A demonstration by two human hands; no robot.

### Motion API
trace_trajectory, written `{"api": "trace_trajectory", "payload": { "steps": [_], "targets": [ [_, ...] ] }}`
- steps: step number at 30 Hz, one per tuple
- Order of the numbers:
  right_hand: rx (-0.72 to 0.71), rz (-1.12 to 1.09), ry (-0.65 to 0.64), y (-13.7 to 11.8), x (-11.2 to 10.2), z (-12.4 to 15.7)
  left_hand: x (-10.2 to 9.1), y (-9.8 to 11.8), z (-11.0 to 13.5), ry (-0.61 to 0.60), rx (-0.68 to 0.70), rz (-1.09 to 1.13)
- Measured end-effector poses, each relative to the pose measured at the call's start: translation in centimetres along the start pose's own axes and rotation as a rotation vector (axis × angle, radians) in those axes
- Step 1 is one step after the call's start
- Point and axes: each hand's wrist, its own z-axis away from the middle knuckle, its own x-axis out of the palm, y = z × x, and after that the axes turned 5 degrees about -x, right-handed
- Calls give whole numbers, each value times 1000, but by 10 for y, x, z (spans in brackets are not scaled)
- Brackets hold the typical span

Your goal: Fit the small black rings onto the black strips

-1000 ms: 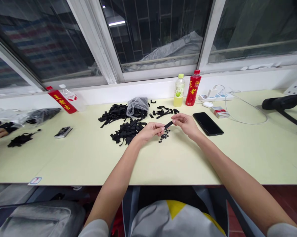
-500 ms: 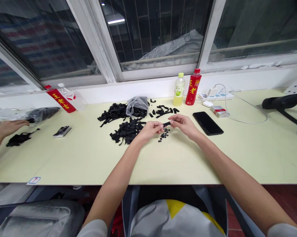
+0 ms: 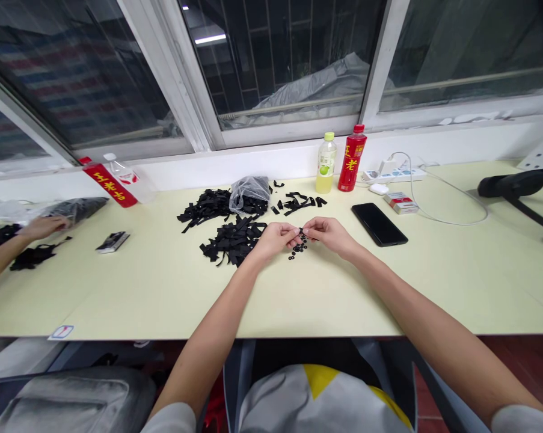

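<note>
My left hand and my right hand meet fingertip to fingertip above the table. Between them they pinch a short black strip, mostly hidden by the fingers. Just below lie several small black rings or buttons, partly covered by my hands. Beside my left hand spreads a pile of black strips. Behind it is a second heap, with a clear plastic bag resting on it. A few loose strips lie beyond my fingers.
A black phone lies right of my hands. Behind stand a yellow-green drink bottle and a red bottle. A small box and white cable are farther right. At left, another person's hand reaches toward a plastic bag.
My fingertips have come closer together, and less of the black strip shows. The other person's hand has moved right, toward the bag at left.
</note>
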Motion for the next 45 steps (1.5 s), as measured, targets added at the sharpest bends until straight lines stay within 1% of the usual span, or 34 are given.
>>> {"api": "trace_trajectory", "payload": {
  "steps": [5, 10, 14, 18, 22, 28, 32, 37, 45],
  "targets": [
    [-30, 35, 5, 0, 0, 1, -1, -3, 0, -11, 15, 15],
    [-71, 183, 7, 0, -2, 3, -3, -7, -1, -61, 15, 51],
    [-137, 305, 7, -2, -1, 5, -2, -9, -2, -78, -1, 96],
    [-210, 347, -23, -5, 0, 6, -1, -8, 0, -79, 20, 133],
    [-227, 331, -14, -8, -3, 5, -2, -7, 1, -56, 19, 138],
    [-208, 213, 79, -5, -8, 2, -3, -2, 3, -81, 62, 131],
    [-186, 149, 125, -2, -9, 0, -2, -1, 2, -72, 75, 132],
    [-154, 113, 151, -3, -9, -1, -1, -2, 1, -62, 87, 124],
    [-158, 107, 155, -5, -9, 0, 1, 0, 3, -71, 76, 80]
  ]
}}
